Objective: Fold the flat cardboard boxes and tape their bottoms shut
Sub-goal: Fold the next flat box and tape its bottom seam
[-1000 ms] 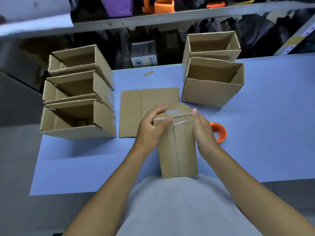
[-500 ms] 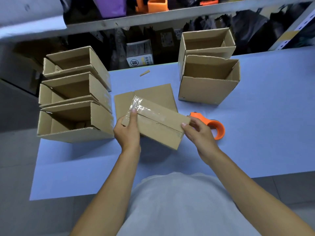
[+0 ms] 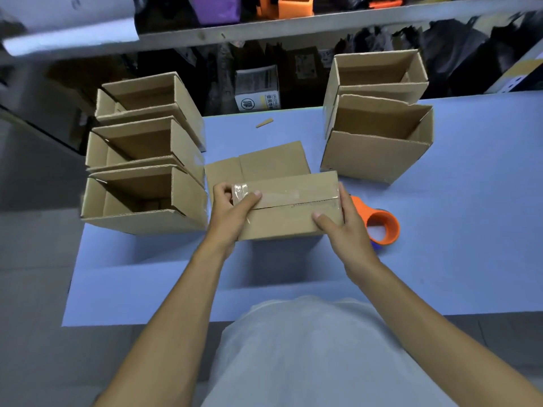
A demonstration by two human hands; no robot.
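Note:
A folded cardboard box (image 3: 289,214) is held above the blue table (image 3: 470,230), its taped bottom facing up with clear tape along the seam. My left hand (image 3: 230,214) grips its left end, thumb on top near the tape end. My right hand (image 3: 343,227) grips its right end, thumb on the top face. A flat cardboard box (image 3: 264,164) lies on the table just behind it. An orange tape dispenser (image 3: 380,223) rests on the table right of my right hand.
Three open folded boxes (image 3: 147,183) stand in a row at the table's left edge. Two more open boxes (image 3: 377,142) stand at the back right. A small cardboard scrap (image 3: 264,123) lies at the back. Shelves with clutter are behind the table.
The box has turned from upright on end, through a tilt, to level with its long side left to right. My hands shifted out to its two ends.

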